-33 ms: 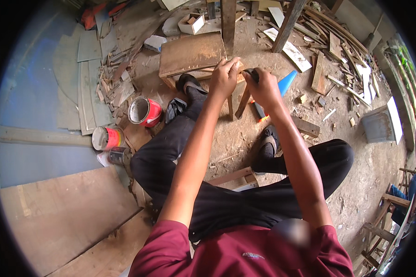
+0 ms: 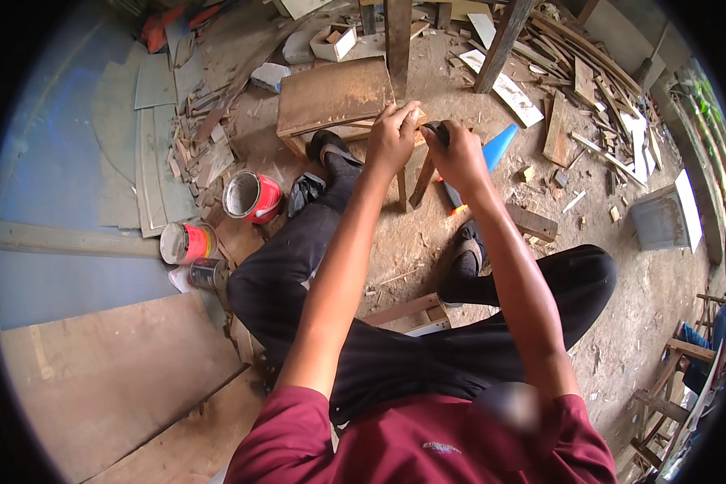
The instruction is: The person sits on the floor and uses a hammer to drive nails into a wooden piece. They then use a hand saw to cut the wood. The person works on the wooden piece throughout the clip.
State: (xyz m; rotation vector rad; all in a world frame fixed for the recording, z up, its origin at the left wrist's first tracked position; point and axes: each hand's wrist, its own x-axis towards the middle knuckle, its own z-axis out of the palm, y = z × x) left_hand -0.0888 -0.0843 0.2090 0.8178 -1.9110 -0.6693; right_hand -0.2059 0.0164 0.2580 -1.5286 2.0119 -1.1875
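Note:
In front of me stands a small wooden stool or bench point(image 2: 335, 93) with a worn brown top and thin legs. My left hand point(image 2: 393, 135) is at its right end, fingers closed over the edge of the wood. Close beside it, my right hand point(image 2: 458, 152) is wrapped round a small dark object point(image 2: 438, 131), mostly hidden by the fingers, so its kind cannot be told. Below the hands a slanting wooden piece point(image 2: 422, 182) reaches toward the floor. A handsaw point(image 2: 500, 148) with a blue blade lies partly behind my right hand.
Red paint cans point(image 2: 254, 196) stand left of my legs. A wood block point(image 2: 532, 222) lies near my right foot, and a wooden frame piece point(image 2: 407, 310) between my legs. Scrap boards point(image 2: 557, 129) fill the far right. A grey bin point(image 2: 665, 216) stands at right, large panels point(image 2: 121, 379) at left.

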